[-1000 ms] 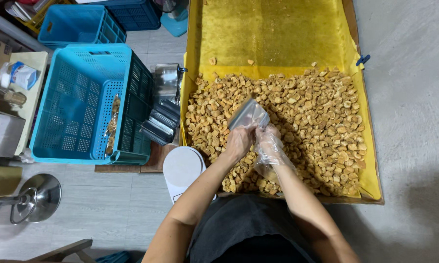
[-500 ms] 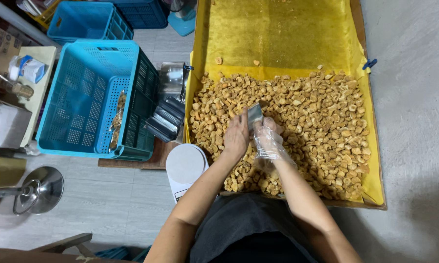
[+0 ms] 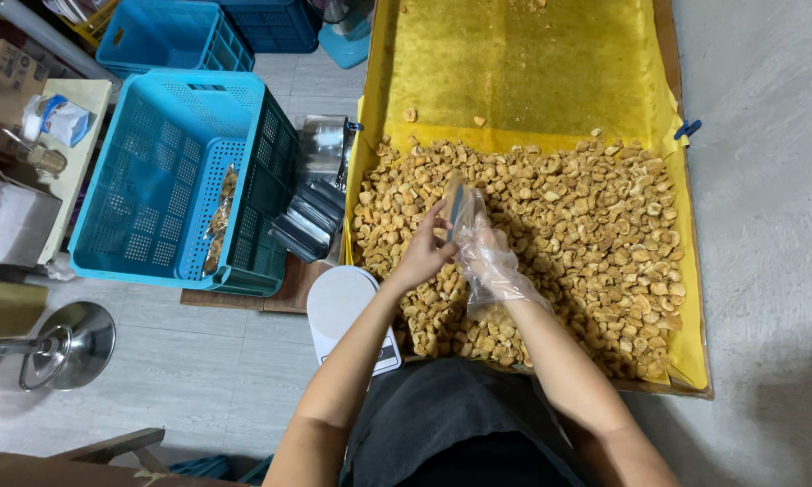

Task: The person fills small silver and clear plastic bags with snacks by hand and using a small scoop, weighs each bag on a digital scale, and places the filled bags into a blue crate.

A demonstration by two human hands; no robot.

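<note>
A long wooden tray lined with yellow sheet (image 3: 514,63) holds a heap of golden-brown snack pieces (image 3: 595,225) in its near half. Over the heap's left side, my left hand (image 3: 421,255) pinches the edge of a small clear plastic bag (image 3: 458,203), which stands upright and narrow. My right hand (image 3: 493,263) wears a loose clear plastic glove and rests against the bag's other side, fingers closed at its lower edge. Whether the bag holds any pieces is hard to tell.
A light blue crate (image 3: 144,194) left of the tray contains one filled snack bag (image 3: 218,216). Another blue crate (image 3: 167,36) sits behind it. A white scale (image 3: 344,311), a stack of dark packets (image 3: 308,221), a metal pot (image 3: 325,140) and a metal stool base (image 3: 68,347) are nearby.
The bag, held wide and flat a second ago, is now turned narrow and upright between both hands. The hands stayed over the same part of the heap.
</note>
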